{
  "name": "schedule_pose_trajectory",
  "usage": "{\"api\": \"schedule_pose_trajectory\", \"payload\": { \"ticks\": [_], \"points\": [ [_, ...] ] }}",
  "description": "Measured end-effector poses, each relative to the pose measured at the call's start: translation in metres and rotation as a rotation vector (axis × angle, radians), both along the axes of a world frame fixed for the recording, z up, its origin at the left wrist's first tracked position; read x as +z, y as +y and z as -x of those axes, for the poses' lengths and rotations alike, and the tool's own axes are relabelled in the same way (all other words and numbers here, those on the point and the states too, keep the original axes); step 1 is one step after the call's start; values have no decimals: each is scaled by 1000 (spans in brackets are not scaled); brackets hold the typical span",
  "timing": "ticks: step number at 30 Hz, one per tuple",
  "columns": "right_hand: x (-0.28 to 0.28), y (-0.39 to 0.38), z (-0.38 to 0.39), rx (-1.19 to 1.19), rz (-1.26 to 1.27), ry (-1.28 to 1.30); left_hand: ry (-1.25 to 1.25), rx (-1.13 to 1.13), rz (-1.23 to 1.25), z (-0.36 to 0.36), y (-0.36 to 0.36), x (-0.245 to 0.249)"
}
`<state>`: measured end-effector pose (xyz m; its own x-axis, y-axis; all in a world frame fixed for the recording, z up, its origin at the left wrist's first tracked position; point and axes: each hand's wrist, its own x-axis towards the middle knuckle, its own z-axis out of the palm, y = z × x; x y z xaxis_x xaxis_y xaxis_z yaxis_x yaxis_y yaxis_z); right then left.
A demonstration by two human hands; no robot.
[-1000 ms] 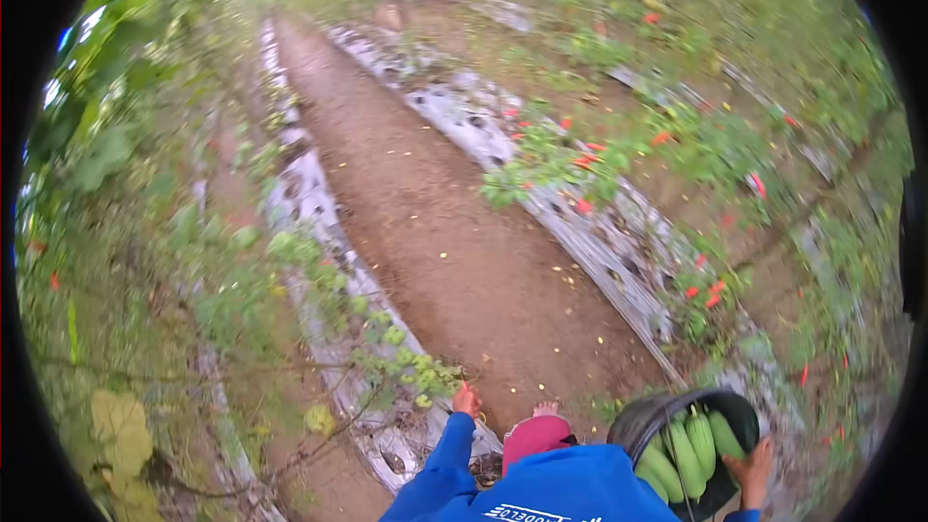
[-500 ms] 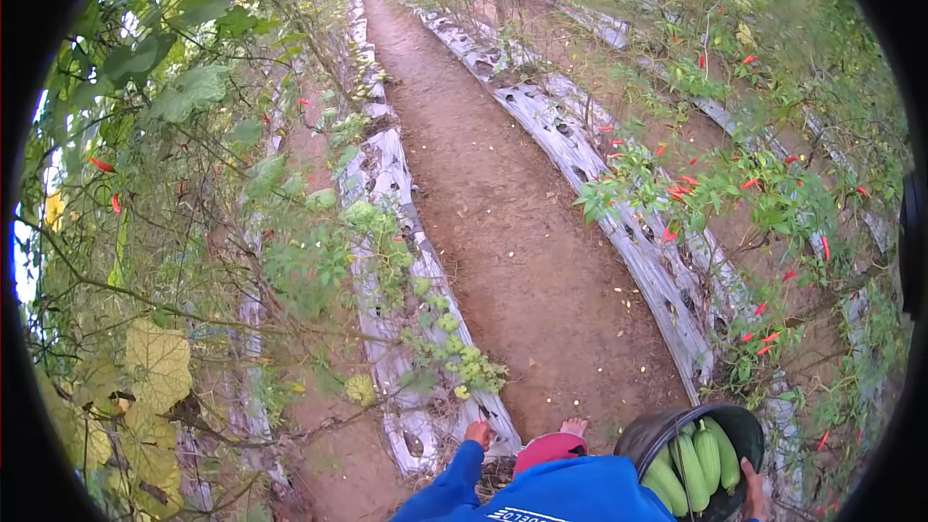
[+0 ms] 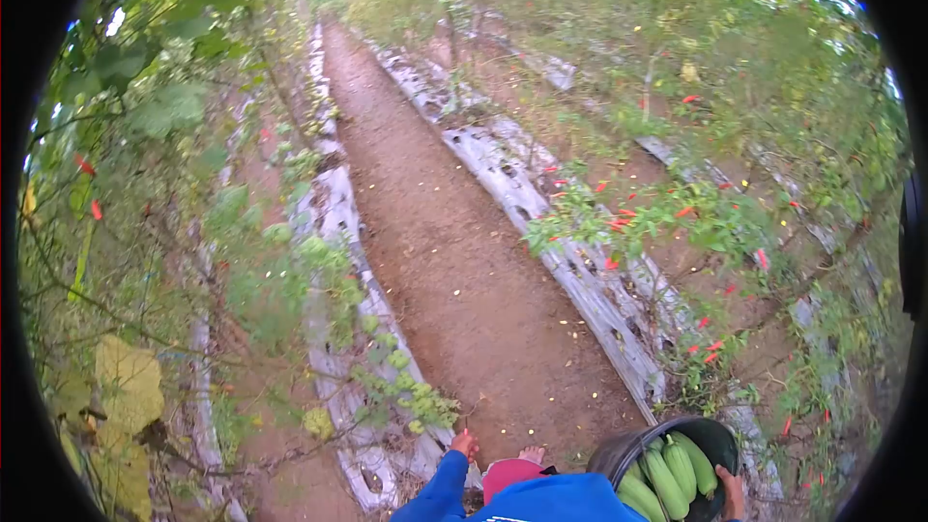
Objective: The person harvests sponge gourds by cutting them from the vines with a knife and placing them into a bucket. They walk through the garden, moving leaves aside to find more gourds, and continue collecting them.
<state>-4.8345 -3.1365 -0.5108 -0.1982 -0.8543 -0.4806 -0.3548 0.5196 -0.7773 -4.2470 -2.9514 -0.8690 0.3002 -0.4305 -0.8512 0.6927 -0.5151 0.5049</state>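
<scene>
My right hand (image 3: pixel 731 493) is wrapped around the right side of a black bucket (image 3: pixel 609 454), held against my body at the lower right. Inside the bucket lie several long pale-green gourds (image 3: pixel 680 469). My left hand (image 3: pixel 466 445) hangs low beside my left leg, over the edge of the plastic-covered bed, with its fingers curled closed. A thin, small shape shows at its fingertips, too blurred to name. Blue sleeves cover both arms, and a bare foot (image 3: pixel 532 453) shows on the path just ahead.
A bare dirt path (image 3: pixel 425 232) runs ahead between beds under silver plastic mulch (image 3: pixel 517 184) with holes. Red chili peppers (image 3: pixel 619 222) hang on plants to the right. Leafy vines and thin branches crowd the left, with a yellowed leaf (image 3: pixel 129 387) close by.
The whole scene has shifted left in view, with my hands and the bucket. Something dark at my left fingertips showed more clearly before. My right hand stays on the bucket.
</scene>
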Motion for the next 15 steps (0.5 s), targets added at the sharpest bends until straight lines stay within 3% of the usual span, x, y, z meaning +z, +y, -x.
{"api": "schedule_pose_trajectory", "payload": {
  "ticks": [3, 4, 9, 12, 15],
  "points": [
    [-4, 12, 14, -39, 125, 46, -3, -87, -30, 1, -9, -5],
    [20, 12, -2, -2, 42, -54, -3, -116, -22, 2, -13, -4],
    [15, 46, 28, -127, 88, -74, -25, -251, -100, 9, -27, 5],
    [5, 74, 57, -292, 25, 251, -34, -324, -78, 14, -41, 8],
    [-15, 113, 92, -392, 67, 75, -58, -396, -99, 25, -59, 9]
  ]
}}
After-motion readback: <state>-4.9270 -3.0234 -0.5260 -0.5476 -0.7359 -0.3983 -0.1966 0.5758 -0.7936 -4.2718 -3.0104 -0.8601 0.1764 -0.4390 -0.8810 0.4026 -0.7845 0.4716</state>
